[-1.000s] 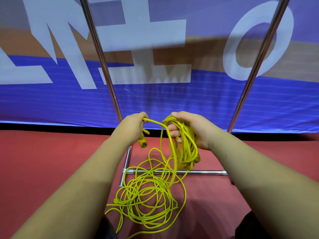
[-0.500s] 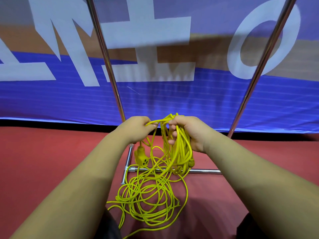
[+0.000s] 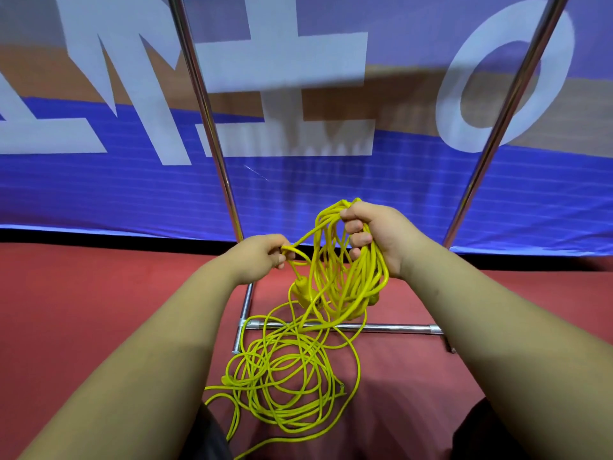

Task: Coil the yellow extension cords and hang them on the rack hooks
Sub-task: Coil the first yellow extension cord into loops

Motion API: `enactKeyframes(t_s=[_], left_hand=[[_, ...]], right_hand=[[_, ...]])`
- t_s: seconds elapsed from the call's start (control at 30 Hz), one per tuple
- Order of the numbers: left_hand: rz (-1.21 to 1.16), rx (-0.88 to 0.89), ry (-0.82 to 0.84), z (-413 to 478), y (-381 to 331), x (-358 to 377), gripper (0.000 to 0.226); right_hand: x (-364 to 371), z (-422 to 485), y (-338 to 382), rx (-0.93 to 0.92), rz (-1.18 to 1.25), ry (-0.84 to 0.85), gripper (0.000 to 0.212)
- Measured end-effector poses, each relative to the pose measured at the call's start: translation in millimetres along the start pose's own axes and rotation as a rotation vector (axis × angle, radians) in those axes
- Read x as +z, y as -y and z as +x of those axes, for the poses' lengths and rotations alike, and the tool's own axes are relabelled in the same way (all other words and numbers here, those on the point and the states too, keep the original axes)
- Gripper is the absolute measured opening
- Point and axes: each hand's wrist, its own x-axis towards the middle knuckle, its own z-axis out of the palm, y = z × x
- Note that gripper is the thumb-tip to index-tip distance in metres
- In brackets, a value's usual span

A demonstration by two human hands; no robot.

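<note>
- Right hand (image 3: 381,237): grip clamped around the top of a coiled bundle (image 3: 356,287) of yellow extension cord. The loops hang below the fingers.
- Left hand (image 3: 262,258): grip pinched on a single strand of the same cord, just left of the bundle. The strand rises from it to the right hand.
- Plug (image 3: 302,290): yellow, hanging below the left hand, beside the bundle's loops.
- Loose cord (image 3: 282,376): tangled pile on the red floor (image 3: 83,310) below both hands, lying partly across the rack base bar (image 3: 398,328).
- Rack uprights: left upright (image 3: 205,121) and right upright (image 3: 504,104) rise on either side of the hands.
- Banner (image 3: 99,190): blue with white letters, behind the rack.
</note>
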Motion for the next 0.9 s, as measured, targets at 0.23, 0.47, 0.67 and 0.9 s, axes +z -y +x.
enactKeyframes(t_s=[0.23, 0.47, 0.67, 0.9], left_hand=[[-0.161, -0.02, -0.088, -1, -9, -2, 0.018], [-0.362, -0.048, -0.119, -3, -22, -11, 0.022], [-0.876, -0.13, -0.147, -10, -54, -9, 0.024], [-1.527, -0.318, -0.24, -7, -66, -10, 0.022]], right_hand=[[-17, 6, 0, -0.069, -0.078, -0.177, 0.012], [-30, 16, -18, -0.126, -0.79, -0.224, 0.051], [-22, 16, -29, -0.028, -0.67, -0.079, 0.056], [5, 12, -45, -0.028, -0.471, 0.095, 0.054]])
